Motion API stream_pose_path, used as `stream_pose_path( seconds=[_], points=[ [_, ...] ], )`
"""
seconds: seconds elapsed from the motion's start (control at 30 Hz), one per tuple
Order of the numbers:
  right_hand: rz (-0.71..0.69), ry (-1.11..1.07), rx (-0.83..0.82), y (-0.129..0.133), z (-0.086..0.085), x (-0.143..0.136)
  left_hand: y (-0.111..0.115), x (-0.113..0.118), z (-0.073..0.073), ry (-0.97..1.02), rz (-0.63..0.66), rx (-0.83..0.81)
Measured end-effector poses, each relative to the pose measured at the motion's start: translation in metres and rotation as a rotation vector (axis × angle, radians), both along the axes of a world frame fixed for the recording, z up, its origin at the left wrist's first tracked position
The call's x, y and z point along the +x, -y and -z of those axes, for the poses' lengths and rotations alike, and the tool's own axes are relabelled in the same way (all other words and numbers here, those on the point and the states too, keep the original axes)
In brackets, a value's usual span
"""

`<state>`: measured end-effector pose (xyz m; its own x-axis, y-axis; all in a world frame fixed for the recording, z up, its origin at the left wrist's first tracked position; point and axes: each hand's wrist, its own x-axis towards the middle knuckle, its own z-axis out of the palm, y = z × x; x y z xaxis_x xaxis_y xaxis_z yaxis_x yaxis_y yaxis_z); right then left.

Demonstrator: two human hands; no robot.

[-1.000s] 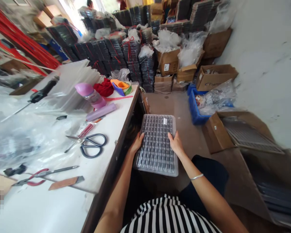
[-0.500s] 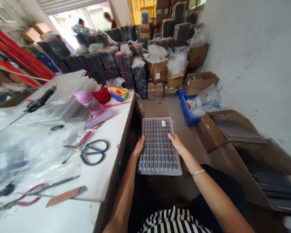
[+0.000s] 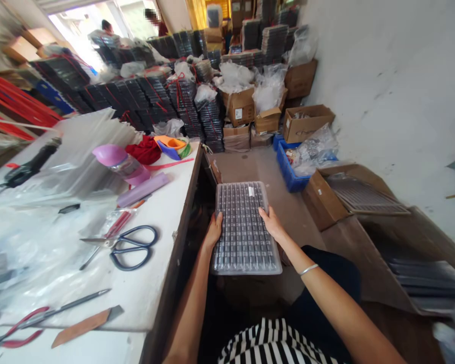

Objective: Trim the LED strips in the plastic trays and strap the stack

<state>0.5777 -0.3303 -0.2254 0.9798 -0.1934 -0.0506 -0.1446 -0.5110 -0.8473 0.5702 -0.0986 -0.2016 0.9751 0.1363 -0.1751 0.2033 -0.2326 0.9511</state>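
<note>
A clear plastic tray (image 3: 244, 232) filled with rows of small dark pieces is held over my lap, beside the table. Its far end carries a small white label (image 3: 251, 191). My left hand (image 3: 214, 230) grips the tray's left edge, thumb on top and the other fingers hidden beneath. On the opposite edge, my right hand (image 3: 272, 223) holds it the same way. Left of the tray, on the white table (image 3: 159, 296), lie scissors (image 3: 134, 247) with dark blue handles, red-handled pliers (image 3: 23, 328) and a brown-handled blade (image 3: 85, 326).
A pink bottle (image 3: 121, 163), a red cloth (image 3: 144, 150) and a stack of clear sheets (image 3: 87, 151) sit farther along the table. An open cardboard box (image 3: 326, 205) and a blue crate (image 3: 293, 174) stand on the floor at right. Stacked dark trays (image 3: 180, 106) line the back, with people beyond.
The view has turned slightly to the right, so the table and its tools appear farther left. Both hands keep the same hold on the tray.
</note>
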Motion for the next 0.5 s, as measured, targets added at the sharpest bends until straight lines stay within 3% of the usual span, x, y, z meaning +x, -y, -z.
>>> stream_pose_path(
  seconds=[0.17, 0.23, 0.37, 0.5],
  points=[
    [-0.034, 0.016, -0.237, -0.003, -0.022, -0.010, 0.000, -0.002, 0.002, 0.014, -0.020, -0.011],
    [-0.165, 0.102, -0.381, -0.003, -0.034, -0.011, 0.000, -0.002, 0.005, 0.008, -0.038, -0.016],
    [-0.565, 0.240, -0.703, -0.004, -0.050, -0.002, -0.002, 0.001, 0.010, -0.013, -0.055, -0.029],
    [-0.638, 0.222, -0.778, -0.015, -0.052, 0.007, -0.004, 0.003, 0.013, -0.030, -0.046, -0.043]
  ],
)
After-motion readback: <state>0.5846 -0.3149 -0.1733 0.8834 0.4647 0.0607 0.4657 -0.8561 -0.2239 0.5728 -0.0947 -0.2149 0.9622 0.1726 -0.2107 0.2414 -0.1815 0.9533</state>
